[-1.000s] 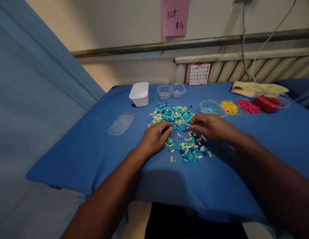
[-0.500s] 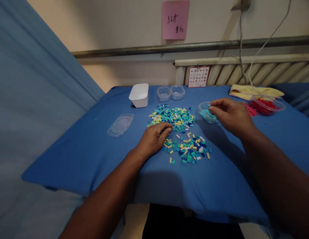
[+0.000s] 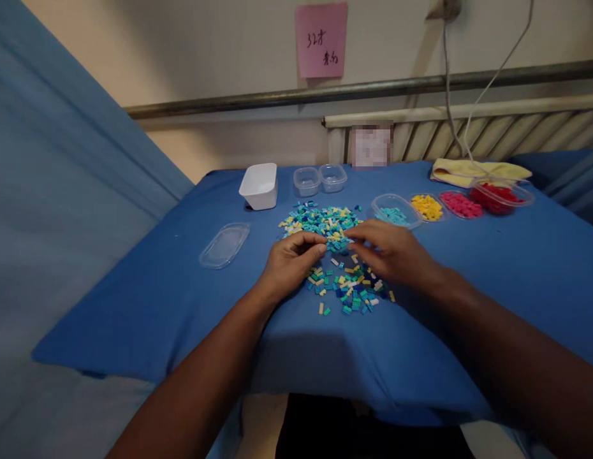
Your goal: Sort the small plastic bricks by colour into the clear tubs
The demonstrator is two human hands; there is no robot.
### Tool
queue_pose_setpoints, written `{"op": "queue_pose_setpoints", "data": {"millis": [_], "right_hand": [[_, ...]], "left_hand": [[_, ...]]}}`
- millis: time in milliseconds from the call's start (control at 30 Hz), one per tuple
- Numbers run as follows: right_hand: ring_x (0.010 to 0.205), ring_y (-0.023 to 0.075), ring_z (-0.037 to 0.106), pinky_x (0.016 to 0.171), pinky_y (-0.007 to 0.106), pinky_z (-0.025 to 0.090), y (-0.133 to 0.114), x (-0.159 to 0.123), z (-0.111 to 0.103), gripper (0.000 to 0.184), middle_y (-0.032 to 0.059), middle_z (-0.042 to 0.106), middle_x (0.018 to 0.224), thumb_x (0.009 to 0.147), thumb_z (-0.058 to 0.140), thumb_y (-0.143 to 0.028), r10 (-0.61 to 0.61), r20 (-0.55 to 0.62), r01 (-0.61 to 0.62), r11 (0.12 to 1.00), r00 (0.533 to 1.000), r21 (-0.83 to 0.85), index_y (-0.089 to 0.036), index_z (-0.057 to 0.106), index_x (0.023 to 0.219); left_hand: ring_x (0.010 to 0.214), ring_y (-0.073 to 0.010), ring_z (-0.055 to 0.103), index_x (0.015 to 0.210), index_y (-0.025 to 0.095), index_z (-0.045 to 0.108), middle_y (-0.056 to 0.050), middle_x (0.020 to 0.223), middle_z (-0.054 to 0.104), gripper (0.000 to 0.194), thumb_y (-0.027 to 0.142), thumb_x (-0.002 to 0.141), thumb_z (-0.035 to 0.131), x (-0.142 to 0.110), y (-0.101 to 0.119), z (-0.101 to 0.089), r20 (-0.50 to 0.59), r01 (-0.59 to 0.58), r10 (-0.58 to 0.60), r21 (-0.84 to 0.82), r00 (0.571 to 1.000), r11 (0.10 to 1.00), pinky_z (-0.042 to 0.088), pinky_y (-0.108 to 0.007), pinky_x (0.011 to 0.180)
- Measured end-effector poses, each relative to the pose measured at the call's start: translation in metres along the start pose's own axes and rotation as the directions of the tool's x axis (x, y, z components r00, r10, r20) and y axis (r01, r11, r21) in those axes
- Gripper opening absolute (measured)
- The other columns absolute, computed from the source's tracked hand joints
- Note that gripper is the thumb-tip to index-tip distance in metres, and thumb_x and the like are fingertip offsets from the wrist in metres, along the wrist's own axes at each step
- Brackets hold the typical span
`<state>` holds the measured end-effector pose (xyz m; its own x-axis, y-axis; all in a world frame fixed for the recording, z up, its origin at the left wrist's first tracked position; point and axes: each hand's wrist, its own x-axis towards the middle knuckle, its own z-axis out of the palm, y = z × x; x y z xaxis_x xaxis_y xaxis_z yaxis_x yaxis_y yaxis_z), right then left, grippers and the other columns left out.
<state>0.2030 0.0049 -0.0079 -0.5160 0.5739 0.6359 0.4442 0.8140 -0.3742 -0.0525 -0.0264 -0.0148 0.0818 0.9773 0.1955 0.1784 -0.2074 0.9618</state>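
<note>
Blue-covered table [image 3: 148,299] standing before radiator [image 3: 468,132]; larger brick pile [image 3: 320,220] lying toward far edge, brick scatter [image 3: 356,293] toward near. Left hand [image 3: 291,264] holding fingertips nearly together, contents unclear; right hand [image 3: 395,252] holding thumb and forefinger parted.

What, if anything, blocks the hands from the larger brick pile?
Nothing visible. Left hand and right hand are at the near edge of the larger brick pile; the clear lid lies off to the left.

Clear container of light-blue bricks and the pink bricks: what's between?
Yellow bricks lie between the container of light-blue bricks and the pink bricks, in the head view.
</note>
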Motion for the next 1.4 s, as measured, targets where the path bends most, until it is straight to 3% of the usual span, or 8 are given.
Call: {"op": "queue_pose_setpoints", "data": {"millis": [133,333,533,633,733,1033,1267,1400], "right_hand": [[0.109,0.0266,0.076,0.094,0.043,0.064,-0.019,0.002,0.021,0.024,0.0119,0.08,0.119,0.109,0.065,-0.023,-0.131,0.043,0.127,0.988,0.99,0.086,-0.021,0.072,0.132],[0.101,0.0252,0.077,0.091,0.041,0.062,-0.017,0.004,0.014,0.017,0.0094,0.079,0.108,0.111,0.059,-0.02,-0.111,0.034,0.11,0.994,0.993,0.021,-0.022,0.074,0.118],[0.105,0.0322,0.076,0.094,0.047,0.059,0.028,-0.004,-0.03,0.02,0.0138,0.081,0.109,0.107,0.06,-0.025,0.102,-0.19,-0.15,0.953,0.977,-0.264,-0.021,0.079,0.11],[0.103,0.036,0.075,0.089,0.049,0.058,0.057,-0.015,-0.045,0.023,0.0159,0.081,0.107,0.104,0.061,-0.029,0.211,-0.257,-0.3,0.871,0.943,-0.389,-0.02,0.081,0.111],[0.106,0.0363,0.074,0.09,0.049,0.058,0.068,-0.022,-0.046,0.024,0.016,0.082,0.112,0.104,0.061,-0.03,0.235,-0.232,-0.317,0.84,0.944,-0.44,-0.021,0.081,0.114],[0.106,0.0304,0.077,0.094,0.044,0.059,0.027,-0.014,-0.013,0.024,0.0111,0.083,0.113,0.108,0.056,-0.026,0.087,0.035,-0.075,0.96,0.996,-0.269,-0.024,0.08,0.112],[0.098,0.0276,0.077,0.086,0.04,0.058,0.028,-0.018,0.006,0.026,0.0107,0.082,0.105,0.11,0.054,-0.028,0.075,0.185,-0.039,0.981,0.98,-0.187,-0.021,0.079,0.111],[0.095,0.0268,0.077,0.085,0.04,0.058,0.033,-0.02,0.009,0.024,0.0098,0.082,0.103,0.109,0.057,-0.028,0.105,0.199,-0.077,0.986,0.974,-0.145,-0.021,0.08,0.111]], "left_hand": [[0.081,-0.0153,0.071,0.101,0.016,0.081,-0.005,0.093,0.079,0.035,0.042,0.08,0.094,-0.002,0.003,0.011,0.06,0.079,-0.067,-0.22,0.996,0.972,0.057,-0.027,0.078],[0.083,-0.0192,0.076,0.121,0.016,0.077,-0.008,0.095,0.082,0.05,0.046,0.084,0.091,-0.003,0.009,0.006,0.08,0.152,-0.139,-0.199,0.987,0.968,0.056,-0.029,0.074],[0.079,-0.0176,0.067,0.104,0.016,0.08,-0.007,0.095,0.079,0.032,0.043,0.087,0.079,0.007,0.013,-0.057,-0.265,0.122,-0.049,0.269,0.963,0.955,0.052,-0.029,0.072],[0.079,-0.02,0.066,0.097,0.017,0.08,-0.006,0.09,0.077,0.033,0.044,0.079,0.082,0.005,0.014,-0.086,-0.091,0.212,-0.192,0.437,0.977,0.874,0.051,-0.03,0.071],[0.077,-0.0205,0.065,0.11,0.018,0.079,-0.004,0.09,0.075,0.043,0.045,0.077,0.084,-0.002,0.015,-0.097,0.145,0.209,-0.334,0.539,0.931,0.816,0.051,-0.032,0.07],[0.082,-0.0236,0.067,0.107,0.02,0.073,-0.005,0.092,0.074,0.043,0.056,0.085,0.078,-0.006,0.017,-0.084,0.183,0.124,-0.359,0.72,0.915,0.683,0.046,-0.033,0.069],[0.083,-0.0232,0.069,0.101,0.021,0.077,-0.006,0.096,0.078,0.018,0.031,0.093,0.065,-0.009,0.025,-0.065,0.158,0.045,-0.284,0.801,0.946,0.597,0.044,-0.033,0.07],[0.085,-0.0236,0.069,0.102,0.021,0.079,-0.008,0.101,0.078,0.028,0.014,0.084,0.058,-0.012,0.026,-0.065,0.174,-0.022,-0.234,0.842,0.956,0.539,0.047,-0.035,0.076]]}}
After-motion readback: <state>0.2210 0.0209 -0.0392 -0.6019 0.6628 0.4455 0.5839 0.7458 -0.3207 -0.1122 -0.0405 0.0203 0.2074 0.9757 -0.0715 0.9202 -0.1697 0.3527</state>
